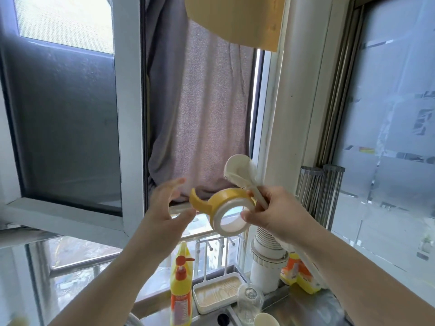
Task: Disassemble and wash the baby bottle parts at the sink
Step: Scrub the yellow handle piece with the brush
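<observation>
Up at window height, the right hand (pixel 274 211) grips one yellow collar ring (pixel 226 211) with handles, plus one white bottle brush (pixel 242 175) sticking up behind it. Left hand (pixel 167 205) hovers just beside the ring, fingers spread and relaxed, holding nothing, both forearms raised.

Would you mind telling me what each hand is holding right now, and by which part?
The right hand grips the yellow handled bottle collar at its right rim, plus the white brush by its handle. The left hand is open, holding nothing.
</observation>
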A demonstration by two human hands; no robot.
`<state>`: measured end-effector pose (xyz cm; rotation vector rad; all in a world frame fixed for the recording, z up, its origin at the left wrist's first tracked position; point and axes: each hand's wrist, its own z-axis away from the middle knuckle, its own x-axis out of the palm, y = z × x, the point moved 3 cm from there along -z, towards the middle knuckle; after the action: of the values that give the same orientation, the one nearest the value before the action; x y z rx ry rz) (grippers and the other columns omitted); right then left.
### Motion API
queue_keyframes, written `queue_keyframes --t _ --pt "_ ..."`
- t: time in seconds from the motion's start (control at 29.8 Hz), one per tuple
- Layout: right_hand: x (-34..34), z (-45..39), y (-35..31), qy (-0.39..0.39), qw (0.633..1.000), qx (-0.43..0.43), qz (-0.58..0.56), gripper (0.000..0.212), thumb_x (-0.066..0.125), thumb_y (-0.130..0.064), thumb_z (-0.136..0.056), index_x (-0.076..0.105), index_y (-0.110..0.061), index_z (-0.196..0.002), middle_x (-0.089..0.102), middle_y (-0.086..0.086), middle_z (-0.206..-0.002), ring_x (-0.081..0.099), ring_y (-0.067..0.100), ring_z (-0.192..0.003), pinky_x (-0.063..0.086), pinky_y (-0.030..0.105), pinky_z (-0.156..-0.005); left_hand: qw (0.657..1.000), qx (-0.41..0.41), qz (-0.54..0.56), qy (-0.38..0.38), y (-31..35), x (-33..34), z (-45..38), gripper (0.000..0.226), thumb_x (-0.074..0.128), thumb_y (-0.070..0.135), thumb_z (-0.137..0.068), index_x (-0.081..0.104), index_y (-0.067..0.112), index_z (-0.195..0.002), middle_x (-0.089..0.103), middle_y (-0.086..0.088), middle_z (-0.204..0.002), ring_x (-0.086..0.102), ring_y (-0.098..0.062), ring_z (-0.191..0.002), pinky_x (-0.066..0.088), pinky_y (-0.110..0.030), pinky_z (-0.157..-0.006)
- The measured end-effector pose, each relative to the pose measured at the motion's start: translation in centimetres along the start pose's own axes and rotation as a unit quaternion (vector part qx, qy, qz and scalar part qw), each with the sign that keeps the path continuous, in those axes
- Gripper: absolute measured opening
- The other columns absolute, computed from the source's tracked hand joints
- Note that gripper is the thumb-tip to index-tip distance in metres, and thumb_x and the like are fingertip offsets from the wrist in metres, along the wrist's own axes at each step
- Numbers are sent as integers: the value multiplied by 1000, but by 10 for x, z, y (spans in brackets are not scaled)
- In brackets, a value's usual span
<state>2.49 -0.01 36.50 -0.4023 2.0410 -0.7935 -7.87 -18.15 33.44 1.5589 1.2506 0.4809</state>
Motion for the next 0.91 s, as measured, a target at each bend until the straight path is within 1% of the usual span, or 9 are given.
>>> queue_keyframes --t 0.07,0.13,0.24,0.37,0.47,0.54,0.67,0.77,0.91 --pt "4 -2 -3 -6 998 -28 51 14 75 -20 -74 65 -20 -83 56 -10 -60 50 0 -52 41 11 -52 990 84 -107 -37 12 -4 -4 42 62 45 -84 47 39 -122 43 20 -129 43 0 -115 35 -27 -100" --pt "7 -4 -9 -5 997 -51 52 12 74 -19 -74 64 -19 -81 58 -5 -62 50 3 -54 45 20 -57 973 108 -177 -106 25 0 -7 31 61 57 -77 60 38 -103 61 21 -105 56 4 -99 45 -23 -88" --pt "7 -8 -19 -11 994 -89 68 10 72 -22 -77 63 -26 -80 57 -5 -62 48 -1 -52 43 17 -53 974 79 -177 -117 31 -1 -13 18 68 47 -76 63 29 -79 66 20 -77 59 11 -76 41 -16 -67" --pt "-7 -13 -22 -7 991 -106 81 21 55 -44 -89 63 -29 -102 64 -5 -71 57 1 -61 45 19 -57 985 66 -127 -92 27 -3 -21 18 68 41 -78 65 25 -85 69 14 -81 62 3 -80 48 -22 -75" --pt "-8 -5 -26 68 983 -144 91 37 41 -38 -96 68 -13 -91 45 -6 -48 47 4 -44 35 16 -45 985 90 -129 -78 27 1 -22 14 66 36 -83 63 23 -87 67 10 -86 60 -1 -84 47 -18 -74" --pt "-2 1 -27 47 981 -163 98 47 40 -45 -93 67 -7 -84 40 -7 -45 40 6 -39 31 15 -42 986 111 -112 -61 29 4 -20 8 66 28 -85 62 22 -85 67 11 -87 60 2 -84 43 -9 -68" --pt "-14 -5 -24 70 985 -131 93 32 44 -35 -96 70 -17 -89 41 -7 -41 37 6 -36 29 15 -40 985 135 -93 -45 34 6 -14 8 65 24 -85 62 17 -86 64 7 -87 58 -1 -86 43 -7 -68" --pt "-3 2 -32 5 981 -164 104 31 43 -34 -96 70 -19 -91 48 -15 -42 41 5 -37 30 15 -40 985 161 -50 -40 41 7 -12 12 66 15 -84 63 26 -81 66 8 -82 60 -4 -81 44 -7 -69" --pt "-16 -7 -25 81 984 -132 82 31 43 -29 -98 69 -14 -91 46 -8 -41 36 7 -34 28 15 -38 991 120 -44 -28 36 6 -13 8 66 25 -85 63 20 -90 66 10 -88 60 7 -80 48 -15 -72"
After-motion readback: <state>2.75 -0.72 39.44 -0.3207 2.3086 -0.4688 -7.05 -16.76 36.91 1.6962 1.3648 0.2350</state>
